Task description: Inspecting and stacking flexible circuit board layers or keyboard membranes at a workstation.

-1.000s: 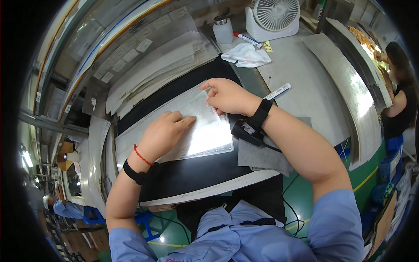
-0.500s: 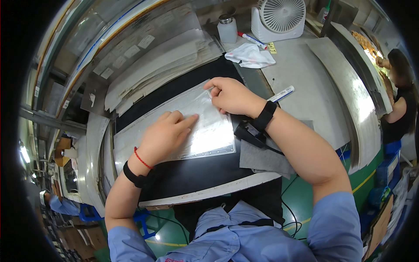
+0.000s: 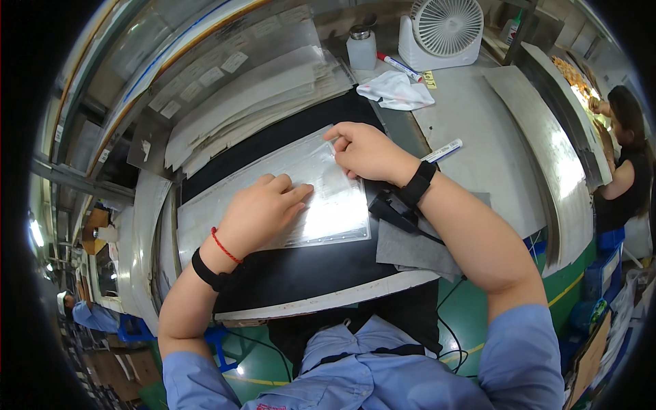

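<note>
A thin, shiny silver sheet [image 3: 273, 212] with a row of small dots along its near edge lies on a black mat [image 3: 287, 280] before me. Its right part has a clear, glossy look, as of a film [image 3: 333, 179] over it. My left hand [image 3: 263, 210] rests on the sheet, index finger stretched out and the others partly bent, holding nothing. At the far right corner, my right hand [image 3: 369, 152] has its fingers curled in a pinch at the edge of the film. The exact grip is partly hidden by my fingers.
A black device with a cable [image 3: 394, 208] lies on grey cloths [image 3: 413, 247], right of the sheet. A marker [image 3: 444, 150], white cloth [image 3: 395, 90], bottle [image 3: 362, 49] and fan [image 3: 447, 31] stand or lie beyond. Stacked sheets [image 3: 253, 102] line the back. Another person [image 3: 623, 150] works at far right.
My two hands stay in almost the same places on the sheet. The whole view has shifted slightly.
</note>
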Tool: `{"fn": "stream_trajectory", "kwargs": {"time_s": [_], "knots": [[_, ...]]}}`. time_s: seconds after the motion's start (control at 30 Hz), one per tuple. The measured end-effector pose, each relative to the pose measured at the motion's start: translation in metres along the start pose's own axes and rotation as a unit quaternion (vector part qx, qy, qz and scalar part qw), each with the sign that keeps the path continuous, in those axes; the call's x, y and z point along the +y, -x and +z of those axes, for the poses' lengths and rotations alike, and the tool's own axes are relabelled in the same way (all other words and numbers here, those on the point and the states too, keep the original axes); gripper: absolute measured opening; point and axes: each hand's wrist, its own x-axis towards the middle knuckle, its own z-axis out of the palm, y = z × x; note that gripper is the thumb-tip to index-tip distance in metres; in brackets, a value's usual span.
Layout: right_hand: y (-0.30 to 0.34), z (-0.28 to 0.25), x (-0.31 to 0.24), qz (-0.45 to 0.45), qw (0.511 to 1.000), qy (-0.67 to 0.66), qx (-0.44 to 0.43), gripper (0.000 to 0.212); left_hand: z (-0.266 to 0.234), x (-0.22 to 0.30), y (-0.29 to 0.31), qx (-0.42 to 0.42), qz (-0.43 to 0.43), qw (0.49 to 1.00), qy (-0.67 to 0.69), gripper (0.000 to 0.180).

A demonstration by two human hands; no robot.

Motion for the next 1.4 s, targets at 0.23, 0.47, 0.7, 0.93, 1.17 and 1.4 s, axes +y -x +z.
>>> {"fn": "stream_trajectory", "kwargs": {"time_s": [0.23,0.47,0.7,0.93,1.17,1.4], "knots": [[0.001,-0.001,-0.005,0.026,0.999,0.005,-0.028,0.037,-0.011,-0.01,0.015,0.086,-0.029,0.963,0.253,0.011],[-0.002,0.0,-0.005,-0.083,0.996,-0.012,-0.006,0.036,-0.008,0.063,0.072,-0.053,0.176,0.9,0.395,0.017],[-0.001,-0.001,-0.003,-0.056,0.998,-0.028,-0.025,0.035,-0.001,0.056,0.055,-0.021,0.076,0.958,0.275,0.032],[-0.004,0.0,-0.002,-0.039,0.999,-0.017,-0.029,0.035,0.003,0.002,0.008,0.028,-0.048,0.992,0.117,0.042],[-0.002,-0.001,0.001,-0.027,0.999,-0.021,-0.008,0.035,0.009,0.004,0.002,0.004,-0.04,0.998,0.052,0.035],[-0.003,0.001,0.0,-0.027,0.999,-0.039,-0.014,0.035,0.011,-0.003,0.004,0.007,-0.047,0.996,0.07,0.024]]}}
